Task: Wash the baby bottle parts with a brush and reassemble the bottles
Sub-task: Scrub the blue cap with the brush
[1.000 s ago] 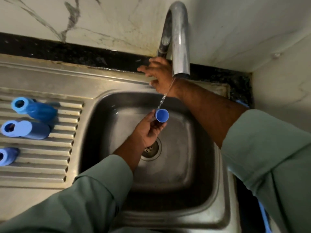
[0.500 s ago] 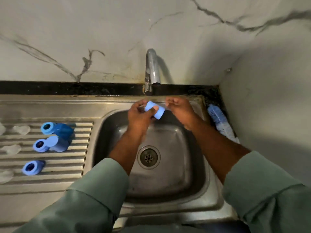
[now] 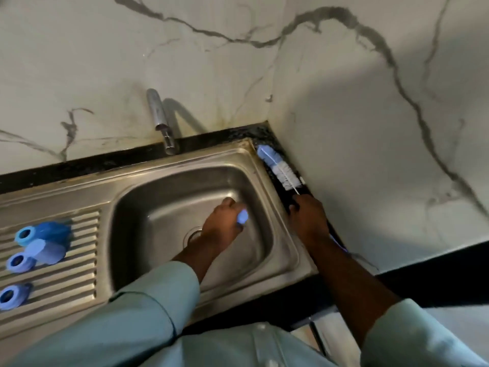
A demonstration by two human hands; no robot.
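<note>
The person's left hand is over the basin of the stainless steel sink, its fingers curled round a small light blue plastic bottle cap, which shows at the right edge of the fist above the round drain; the picture is blurred there, so how the cap is turned cannot be told. The right hand rests on the black counter strip between the sink's right rim and the marble wall, fingers bent down on the thin wire handle of the blue and white bristled bottle brush; whether they have closed round the wire or only touch it cannot be told, since the hand covers that part. The brush lies along the strip, its blue bristle head toward the back corner and its white bristles nearer the hand. A chrome tap stands behind the sink, its spout over the back rim. On the ribbed steel draining board at the left lie three blue plastic pieces well apart from the hands: a dark blue bottle on its side with its ring toward the left, just beside it a paler blue bottle lying the same way and touching it, and nearer the front edge a lone blue screw ring. Pale green sleeves cover both forearms up to the wrists' near side
</note>
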